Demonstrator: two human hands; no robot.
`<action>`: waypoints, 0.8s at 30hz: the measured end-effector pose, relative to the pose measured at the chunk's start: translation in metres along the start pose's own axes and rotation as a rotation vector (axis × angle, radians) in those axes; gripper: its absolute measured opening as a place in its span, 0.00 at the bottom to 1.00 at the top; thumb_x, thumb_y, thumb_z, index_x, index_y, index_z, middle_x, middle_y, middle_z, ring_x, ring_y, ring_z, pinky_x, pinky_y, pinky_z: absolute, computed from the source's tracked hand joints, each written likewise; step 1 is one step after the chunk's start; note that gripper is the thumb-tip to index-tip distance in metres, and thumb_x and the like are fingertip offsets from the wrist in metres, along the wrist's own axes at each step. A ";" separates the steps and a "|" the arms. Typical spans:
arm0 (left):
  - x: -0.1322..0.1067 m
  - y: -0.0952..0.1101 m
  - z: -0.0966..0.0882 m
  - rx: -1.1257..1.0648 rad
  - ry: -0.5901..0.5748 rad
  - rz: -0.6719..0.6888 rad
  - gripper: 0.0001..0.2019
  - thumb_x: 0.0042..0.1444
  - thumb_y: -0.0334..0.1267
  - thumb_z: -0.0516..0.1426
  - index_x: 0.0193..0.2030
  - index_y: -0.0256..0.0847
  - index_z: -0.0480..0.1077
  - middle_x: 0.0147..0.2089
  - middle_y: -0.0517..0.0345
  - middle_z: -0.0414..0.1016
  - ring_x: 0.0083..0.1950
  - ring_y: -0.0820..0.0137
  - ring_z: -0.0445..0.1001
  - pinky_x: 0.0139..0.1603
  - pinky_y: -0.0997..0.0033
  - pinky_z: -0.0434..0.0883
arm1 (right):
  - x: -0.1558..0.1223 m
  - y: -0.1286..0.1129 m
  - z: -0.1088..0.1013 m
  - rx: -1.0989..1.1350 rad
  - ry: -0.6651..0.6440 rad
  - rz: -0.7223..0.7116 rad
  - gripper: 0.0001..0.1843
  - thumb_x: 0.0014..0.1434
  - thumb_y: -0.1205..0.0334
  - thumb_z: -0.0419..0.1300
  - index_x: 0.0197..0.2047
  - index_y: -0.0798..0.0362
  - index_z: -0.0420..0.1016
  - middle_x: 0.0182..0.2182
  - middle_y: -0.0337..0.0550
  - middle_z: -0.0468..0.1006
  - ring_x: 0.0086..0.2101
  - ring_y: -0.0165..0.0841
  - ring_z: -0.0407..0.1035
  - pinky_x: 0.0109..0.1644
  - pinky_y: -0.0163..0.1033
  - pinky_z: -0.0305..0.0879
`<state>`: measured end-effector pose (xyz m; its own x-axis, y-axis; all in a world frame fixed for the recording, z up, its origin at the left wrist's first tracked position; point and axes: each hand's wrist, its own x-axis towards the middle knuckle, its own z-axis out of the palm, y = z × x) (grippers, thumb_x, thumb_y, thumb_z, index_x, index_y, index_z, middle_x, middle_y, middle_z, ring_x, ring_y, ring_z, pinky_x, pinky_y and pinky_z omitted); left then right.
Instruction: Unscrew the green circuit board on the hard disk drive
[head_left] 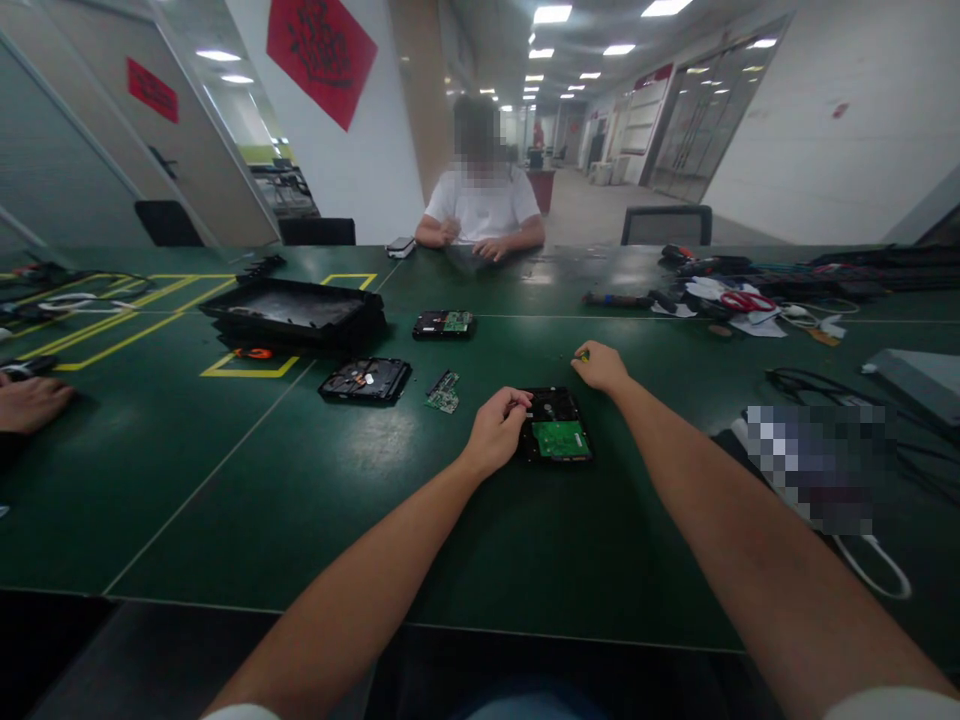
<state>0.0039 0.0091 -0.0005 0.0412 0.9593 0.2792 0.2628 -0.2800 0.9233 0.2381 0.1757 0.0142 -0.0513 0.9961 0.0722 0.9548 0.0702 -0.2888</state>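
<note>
Fingers bent close together, my left grip (pixel 496 430) touches the left edge of a flat, black, rectangular hard drive (pixel 556 408); I cannot tell whether it is clamped on that casing or only steadying it. My right grip (pixel 602 367), just beyond the drive's far right corner, is pinched around a small yellow-and-dark piece (pixel 583 356), mostly hidden by my fingers. The drive lies flat on the smooth, dark green desk (pixel 360 540), its green circuit board (pixel 561 440) facing up on the near half. I expect it to feel dense and stiff, with sides that could slip; the exposed board looks fragile, so I would take hold by the side edges.

To the left lie a loose bare circuit board (pixel 444 392), a black unit with a white patch (pixel 365 380) and, farther off, a second drive (pixel 442 324); an open black plastic tray (pixel 296 310) stands beyond. Yellow tape (pixel 244 375) marks the desk. Across it sits a person in a white shirt (pixel 484 205); behind are a white pillar (pixel 337 170) and bright ceiling lights (pixel 553 14).
</note>
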 end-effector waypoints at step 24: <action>0.000 0.001 -0.001 0.096 0.154 0.041 0.11 0.69 0.31 0.51 0.45 0.44 0.76 0.46 0.57 0.82 0.49 0.63 0.80 0.56 0.61 0.75 | -0.003 -0.009 0.001 -0.061 -0.030 0.018 0.17 0.72 0.60 0.54 0.55 0.57 0.79 0.52 0.64 0.83 0.53 0.51 0.78 0.54 0.47 0.71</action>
<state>0.0034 0.0091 0.0007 -0.0927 0.9285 0.3597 0.3548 -0.3068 0.8832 0.2297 0.1721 0.0156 -0.0420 0.9984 0.0389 0.9717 0.0499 -0.2310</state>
